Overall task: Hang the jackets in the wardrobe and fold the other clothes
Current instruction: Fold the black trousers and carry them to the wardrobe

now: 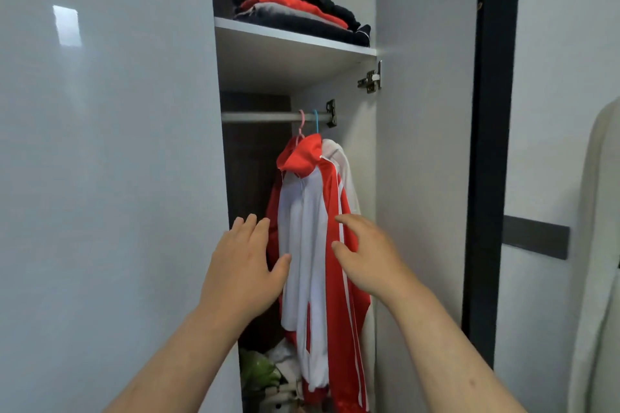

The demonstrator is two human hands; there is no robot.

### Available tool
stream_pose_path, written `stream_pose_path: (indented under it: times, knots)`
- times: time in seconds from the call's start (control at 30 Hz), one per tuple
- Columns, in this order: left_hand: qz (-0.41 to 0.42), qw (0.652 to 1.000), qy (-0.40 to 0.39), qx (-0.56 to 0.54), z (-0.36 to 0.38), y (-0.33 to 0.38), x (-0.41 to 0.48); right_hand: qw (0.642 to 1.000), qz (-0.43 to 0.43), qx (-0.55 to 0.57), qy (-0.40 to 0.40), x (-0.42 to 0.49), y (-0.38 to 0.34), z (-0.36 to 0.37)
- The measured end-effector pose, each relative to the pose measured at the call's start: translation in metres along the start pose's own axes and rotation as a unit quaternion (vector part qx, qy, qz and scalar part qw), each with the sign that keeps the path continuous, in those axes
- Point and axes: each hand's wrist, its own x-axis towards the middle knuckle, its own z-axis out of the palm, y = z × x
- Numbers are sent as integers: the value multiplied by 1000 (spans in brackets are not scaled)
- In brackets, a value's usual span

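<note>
A red and white hooded jacket (312,245) hangs from a hanger on the wardrobe rail (261,117). Behind it a white garment (345,171) hangs on a second hanger; the hooks are pink (302,122) and blue (315,121). My left hand (248,261) is raised in front of the jacket's left side, fingers straight and spread, holding nothing. My right hand (365,255) hovers at the jacket's right sleeve with relaxed fingers, also holding nothing. On the shelf (292,38) above lies a stack of folded clothes (302,10) in black, red and grey.
The wardrobe's open door (422,144) stands to the right, with a hinge (370,79) near the shelf. A closed glossy door (110,178) fills the left. Loose items, one green (258,369), lie on the wardrobe floor. A pale garment (600,245) hangs at the far right.
</note>
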Motion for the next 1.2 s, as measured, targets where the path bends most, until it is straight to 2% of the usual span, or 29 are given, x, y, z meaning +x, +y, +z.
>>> stream_pose_path:
  times: [0.1, 0.23, 0.3, 0.37, 0.4, 0.43, 0.47, 0.53, 0.6, 0.7, 0.9, 1.13, 1.2]
  knots:
    - [17, 999, -24, 23, -1, 13, -11, 997, -52, -9, 52, -21, -18, -29]
    - [28, 998, -19, 57, -7, 22, -9, 965, -132, -7, 226, -37, -46, -86]
    - [34, 997, -13, 65, -13, 28, -6, 937, -189, -57, 287, -43, -55, -114]
    - [33, 997, -18, 65, -19, 32, -4, 889, -239, -133, 368, -46, -53, -133]
    - [32, 997, -20, 65, -21, 33, -3, 876, -223, -144, 402, -47, -49, -140]
    - [32, 997, -20, 64, -25, 35, -3, 883, -178, -127, 414, -46, -46, -148]
    - [31, 997, -21, 63, -28, 37, -3, 909, -109, -92, 391, -47, -44, -152]
    - [30, 998, -20, 54, -36, 39, -4, 960, 33, 11, 277, -46, -42, -155]
    - [28, 999, -15, 40, -44, 39, -5, 972, 81, 107, 195, -44, -41, -152]
    - [24, 999, -14, 45, -53, 34, -7, 966, 65, 161, 191, -44, -44, -148]
    - [10, 998, -1, 67, -70, 14, -7, 967, 57, 169, 183, -32, -61, -111]
    - [13, 993, 26, 119, -66, -28, 5, 975, -50, 148, 159, -8, -83, -25]
    - [15, 991, 32, 127, -60, -39, 10, 979, -56, 118, 155, 1, -96, -4]
